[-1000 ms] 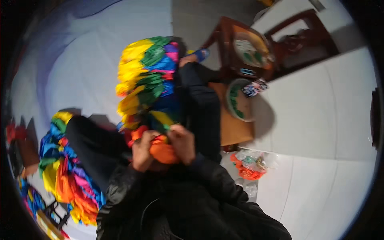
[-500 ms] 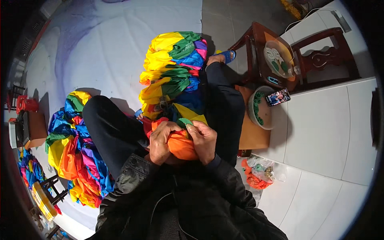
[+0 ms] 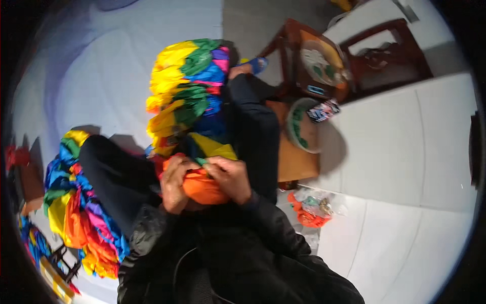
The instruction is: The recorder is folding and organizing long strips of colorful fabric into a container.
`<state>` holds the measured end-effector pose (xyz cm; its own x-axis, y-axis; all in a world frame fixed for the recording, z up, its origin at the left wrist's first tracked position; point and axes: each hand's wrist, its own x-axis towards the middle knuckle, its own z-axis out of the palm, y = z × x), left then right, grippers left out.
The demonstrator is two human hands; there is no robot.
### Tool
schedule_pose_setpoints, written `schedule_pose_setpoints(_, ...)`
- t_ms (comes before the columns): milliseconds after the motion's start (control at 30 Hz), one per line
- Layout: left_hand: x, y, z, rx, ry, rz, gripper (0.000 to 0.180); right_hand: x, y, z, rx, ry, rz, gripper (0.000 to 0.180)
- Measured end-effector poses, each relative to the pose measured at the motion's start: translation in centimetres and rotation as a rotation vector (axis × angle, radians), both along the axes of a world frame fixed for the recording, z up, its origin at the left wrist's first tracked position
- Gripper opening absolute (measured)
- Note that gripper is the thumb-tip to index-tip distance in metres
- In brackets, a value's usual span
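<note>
In my lap, my left hand (image 3: 175, 185) and my right hand (image 3: 232, 178) are closed with the fingers pinching brightly coloured fabric. An orange part (image 3: 204, 188) of the cloth bulges between and below them. A small green piece (image 3: 201, 161) shows at the fingertips, pinched against the cloth, and its full shape is hidden. Yellow fabric (image 3: 215, 148) lies just beyond my right hand. From there a long gathered bundle of yellow, green, blue and pink fabric (image 3: 169, 68) stretches away between my legs.
Another multicoloured heap (image 3: 66, 213) lies left of my knee. To the right, a clear tub (image 3: 295, 148) with green bits stands on a brown box (image 3: 298, 169), a phone (image 3: 324, 110) at its rim. Beyond are a wooden chair (image 3: 286, 66) bearing a bowl, and plastic bags (image 3: 311, 215) nearer me.
The whole view has shifted, so the surroundings sit further left, with some blur. Both hands stay on the fabric, and the fingers have closed further over the green piece.
</note>
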<state>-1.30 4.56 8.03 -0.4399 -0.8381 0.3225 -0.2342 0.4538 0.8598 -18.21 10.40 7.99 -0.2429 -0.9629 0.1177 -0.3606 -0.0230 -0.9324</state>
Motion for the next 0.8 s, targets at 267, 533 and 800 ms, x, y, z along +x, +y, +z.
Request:
schedule_pose_setpoints(267,-0.2,0.0,-0.3,0.108,0.005,-0.019,0.017,-0.4,-0.1,-0.6,-0.038,-0.017,0.038,0.011)
schedule_pose_setpoints(533,-1.1,0.1,0.6,0.239,0.021,-0.011,0.028,-0.9,0.1,-0.7,-0.041,-0.054,0.119,0.013)
schedule_pose_setpoints(800,0.1,-0.3,-1.6,0.396,-0.010,-0.110,0.034,-1.2,0.0,-1.0,-0.067,-0.083,0.187,0.012)
